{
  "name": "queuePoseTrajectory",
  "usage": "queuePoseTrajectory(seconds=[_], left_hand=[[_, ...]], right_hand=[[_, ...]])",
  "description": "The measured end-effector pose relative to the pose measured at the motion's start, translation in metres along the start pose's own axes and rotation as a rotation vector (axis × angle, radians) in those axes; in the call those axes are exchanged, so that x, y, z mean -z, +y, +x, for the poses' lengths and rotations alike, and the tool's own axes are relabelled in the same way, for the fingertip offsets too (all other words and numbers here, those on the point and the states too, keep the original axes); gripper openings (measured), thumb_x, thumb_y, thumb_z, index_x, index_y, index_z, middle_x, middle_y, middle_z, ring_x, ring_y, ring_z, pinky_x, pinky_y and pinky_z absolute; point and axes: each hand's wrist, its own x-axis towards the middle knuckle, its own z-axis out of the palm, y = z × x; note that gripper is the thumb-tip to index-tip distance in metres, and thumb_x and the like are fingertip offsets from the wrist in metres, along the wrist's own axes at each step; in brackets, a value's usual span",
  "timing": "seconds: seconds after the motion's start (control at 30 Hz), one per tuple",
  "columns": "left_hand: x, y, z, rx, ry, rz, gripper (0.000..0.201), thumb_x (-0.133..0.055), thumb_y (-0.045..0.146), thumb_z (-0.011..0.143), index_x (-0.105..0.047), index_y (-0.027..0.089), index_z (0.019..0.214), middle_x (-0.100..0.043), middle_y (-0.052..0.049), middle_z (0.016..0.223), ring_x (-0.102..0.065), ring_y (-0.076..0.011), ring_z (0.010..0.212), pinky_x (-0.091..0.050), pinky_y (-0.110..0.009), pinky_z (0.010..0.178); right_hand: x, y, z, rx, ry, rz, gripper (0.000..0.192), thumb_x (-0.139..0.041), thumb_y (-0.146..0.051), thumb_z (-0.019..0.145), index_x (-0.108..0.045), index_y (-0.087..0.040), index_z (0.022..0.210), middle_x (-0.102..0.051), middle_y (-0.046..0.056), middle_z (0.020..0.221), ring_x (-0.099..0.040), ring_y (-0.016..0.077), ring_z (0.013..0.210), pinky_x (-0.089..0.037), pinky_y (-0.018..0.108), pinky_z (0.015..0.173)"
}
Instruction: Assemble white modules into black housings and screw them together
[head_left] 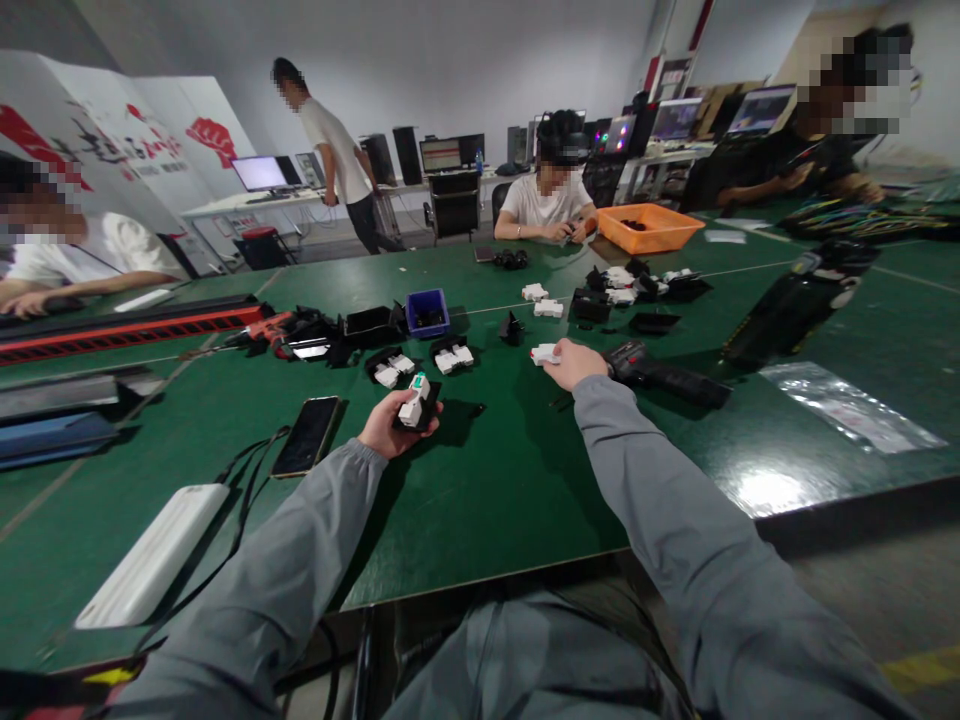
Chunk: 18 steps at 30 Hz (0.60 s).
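Observation:
My left hand [386,425] is closed around a black housing [429,408] with a white module [415,398] in it; a green spot shows on the module's top. Farther right, my right hand [576,364] pinches a white block [543,354] with a red mark at its left end. Just beyond my left hand lie two black housings fitted with white modules, one to the left [391,368] and another [452,355] beside it. A black cordless power tool [667,375] rests to the right of my right hand.
A phone [307,436] and a white power bank [154,555] with a strap lie left. Blue bin [427,314], red drill [270,330], orange basket [649,238], black bottle [799,305] and plastic bag [855,405] stand or lie around. Several people sit or walk beyond.

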Motion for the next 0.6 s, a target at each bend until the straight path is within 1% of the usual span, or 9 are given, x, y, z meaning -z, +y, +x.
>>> queuePoseTrajectory(seconds=[0.03,0.1,0.17,0.2,0.23,0.3,0.43,0.53,0.6], left_hand=[[0.0,0.0,0.0,0.0,0.0,0.0,0.042,-0.059,0.034,0.078,-0.061,0.009,0.112,-0.072,-0.016,0.089,-0.066,-0.022,0.06,-0.045,-0.028,0.046],[0.001,0.0,0.0,0.004,0.005,0.003,0.043,-0.059,0.034,0.078,-0.061,0.009,0.112,-0.072,-0.016,0.089,-0.066,-0.0221,0.06,-0.046,-0.028,0.046],[0.001,0.0,0.0,0.007,0.011,0.01,0.043,-0.06,0.034,0.077,-0.061,0.009,0.112,-0.072,-0.016,0.09,-0.067,-0.0225,0.061,-0.046,-0.028,0.047],[0.001,0.0,0.0,0.007,0.012,0.014,0.043,-0.06,0.034,0.077,-0.061,0.009,0.112,-0.072,-0.015,0.09,-0.067,-0.0227,0.061,-0.046,-0.028,0.047],[0.001,0.0,0.0,0.006,0.013,0.017,0.043,-0.061,0.035,0.077,-0.061,0.009,0.112,-0.072,-0.015,0.09,-0.067,-0.0228,0.061,-0.047,-0.028,0.047],[0.002,-0.001,0.0,0.006,0.014,0.022,0.043,-0.061,0.035,0.077,-0.062,0.009,0.112,-0.072,-0.015,0.09,-0.067,-0.023,0.061,-0.047,-0.028,0.047],[0.003,0.0,0.0,0.017,0.028,0.021,0.043,-0.06,0.035,0.078,-0.062,0.009,0.113,-0.072,-0.015,0.091,-0.068,-0.0232,0.063,-0.049,-0.029,0.049],[0.004,0.0,0.0,0.021,0.033,0.013,0.044,-0.059,0.035,0.078,-0.062,0.009,0.114,-0.072,-0.015,0.091,-0.068,-0.0231,0.063,-0.049,-0.029,0.049],[0.004,0.0,0.001,0.022,0.03,0.004,0.044,-0.06,0.036,0.078,-0.062,0.01,0.114,-0.072,-0.015,0.091,-0.067,-0.0226,0.063,-0.048,-0.029,0.049]], right_hand=[[0.001,0.002,0.001,-0.005,0.01,0.044,0.039,-0.053,-0.053,0.09,-0.058,-0.02,0.109,-0.071,0.012,0.104,-0.066,0.0273,0.094,-0.045,0.034,0.075],[0.004,0.006,0.003,-0.02,0.076,0.121,0.038,-0.05,-0.054,0.092,-0.057,-0.021,0.109,-0.071,0.011,0.104,-0.065,0.0264,0.094,-0.045,0.034,0.076],[0.007,0.009,0.004,-0.026,0.158,0.125,0.034,-0.05,-0.05,0.093,-0.057,-0.02,0.11,-0.07,0.012,0.105,-0.064,0.0278,0.098,-0.044,0.035,0.08],[0.007,0.01,0.004,-0.024,0.177,0.088,0.032,-0.051,-0.047,0.093,-0.056,-0.019,0.11,-0.07,0.013,0.105,-0.063,0.0286,0.099,-0.044,0.036,0.082],[0.007,0.012,0.005,-0.022,0.174,0.043,0.031,-0.051,-0.045,0.094,-0.057,-0.019,0.109,-0.069,0.014,0.106,-0.062,0.0294,0.101,-0.043,0.037,0.083],[0.005,0.013,0.005,-0.028,0.128,-0.027,0.029,-0.053,-0.043,0.093,-0.058,-0.018,0.107,-0.069,0.014,0.104,-0.061,0.0301,0.101,-0.043,0.038,0.083],[-0.001,0.012,0.005,-0.026,0.065,-0.082,0.032,-0.057,-0.041,0.091,-0.062,-0.014,0.107,-0.069,0.016,0.102,-0.062,0.03,0.098,-0.042,0.039,0.082],[-0.002,0.007,0.003,0.043,0.065,-0.113,0.029,-0.056,-0.033,0.091,-0.064,-0.014,0.111,-0.064,0.02,0.115,-0.057,0.0313,0.107,-0.04,0.041,0.087],[-0.001,0.003,0.0,0.129,0.066,-0.125,0.026,-0.053,-0.026,0.092,-0.067,-0.017,0.112,-0.061,0.018,0.121,-0.052,0.031,0.113,-0.037,0.041,0.09]])
